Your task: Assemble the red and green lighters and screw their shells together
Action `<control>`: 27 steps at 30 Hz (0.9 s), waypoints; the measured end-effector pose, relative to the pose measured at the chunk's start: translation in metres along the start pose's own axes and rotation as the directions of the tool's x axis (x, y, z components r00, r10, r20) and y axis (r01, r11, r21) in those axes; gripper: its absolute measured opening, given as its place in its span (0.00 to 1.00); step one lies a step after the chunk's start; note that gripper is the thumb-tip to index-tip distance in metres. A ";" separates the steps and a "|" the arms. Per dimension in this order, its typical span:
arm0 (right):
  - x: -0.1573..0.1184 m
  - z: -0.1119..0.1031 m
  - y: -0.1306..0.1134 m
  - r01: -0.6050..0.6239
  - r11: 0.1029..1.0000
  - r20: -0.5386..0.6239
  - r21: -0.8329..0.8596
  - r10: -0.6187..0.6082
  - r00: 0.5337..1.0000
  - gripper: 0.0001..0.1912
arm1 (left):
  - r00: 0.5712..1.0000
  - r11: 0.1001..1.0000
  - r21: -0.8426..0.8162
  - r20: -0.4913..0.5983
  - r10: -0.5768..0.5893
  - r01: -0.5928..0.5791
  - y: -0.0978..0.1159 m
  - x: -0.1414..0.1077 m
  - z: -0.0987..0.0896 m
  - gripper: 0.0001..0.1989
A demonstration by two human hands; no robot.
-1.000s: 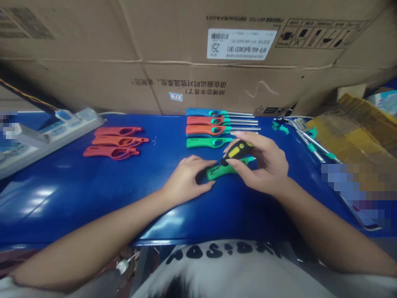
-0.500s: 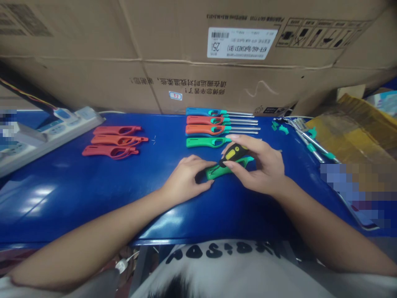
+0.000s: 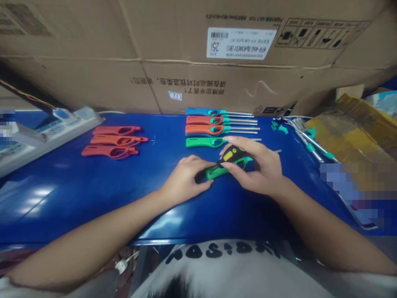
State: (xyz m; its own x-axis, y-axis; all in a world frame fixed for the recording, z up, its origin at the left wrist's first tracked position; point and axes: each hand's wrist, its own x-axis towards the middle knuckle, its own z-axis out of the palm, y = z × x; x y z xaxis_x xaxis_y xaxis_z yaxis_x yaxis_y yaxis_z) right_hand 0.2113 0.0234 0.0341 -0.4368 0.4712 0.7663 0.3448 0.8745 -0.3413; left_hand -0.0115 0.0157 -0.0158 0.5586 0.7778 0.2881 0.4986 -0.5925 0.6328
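Observation:
A green gas lighter (image 3: 214, 171) lies on the blue table in front of me, partly covered by my fingers. My left hand (image 3: 189, 176) pinches its handle end between thumb and fingers. In my right hand (image 3: 260, 165) is a black and yellow screwdriver (image 3: 230, 156), gripped by thumb and fingers and tilted over the lighter. Its thin shaft slopes down to the left onto the handle; the exact contact of the tip is too small to tell. The lighter's metal rod (image 3: 278, 151) shows beyond my right hand.
Assembled lighters (image 3: 204, 120) with metal rods are lined up behind my hands. Three red and orange lighter shells (image 3: 110, 151) lie at left, near a white power strip (image 3: 56, 132). Loose rods (image 3: 313, 151) and turquoise pieces (image 3: 283, 129) are at right. A large cardboard box (image 3: 186, 74) walls off the back.
The screwdriver and my right hand have shifted slightly left. My left hand stays on the green lighter, and the other things have not moved.

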 end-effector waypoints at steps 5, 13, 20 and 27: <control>0.001 0.000 -0.002 -0.001 1.000 0.005 -0.013 0.001 1.000 0.38 | 1.000 1.000 0.003 -0.001 0.001 -0.001 0.000 0.000 0.001 0.20; 0.008 -0.005 -0.002 -0.231 0.968 0.083 0.099 0.223 0.971 0.32 | 1.000 1.000 -0.002 -0.011 0.013 -0.013 -0.001 0.000 0.001 0.19; 0.010 0.000 -0.003 -0.094 0.991 -0.008 -0.097 0.093 0.996 0.27 | 0.999 0.999 0.011 -0.011 0.030 -0.030 -0.001 -0.001 0.002 0.19; 0.018 0.006 -0.012 -0.157 0.987 -0.003 -0.034 0.157 0.988 0.23 | 1.000 1.000 0.017 -0.001 0.024 -0.024 -0.002 0.001 0.002 0.19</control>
State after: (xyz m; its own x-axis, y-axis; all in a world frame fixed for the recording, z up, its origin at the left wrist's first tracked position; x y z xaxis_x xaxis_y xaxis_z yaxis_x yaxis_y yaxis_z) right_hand 0.1942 0.0221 0.0487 -0.3746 0.6024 0.7049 0.4374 0.7851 -0.4385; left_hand -0.0111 0.0173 -0.0181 0.5699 0.7636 0.3035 0.4962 -0.6143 0.6136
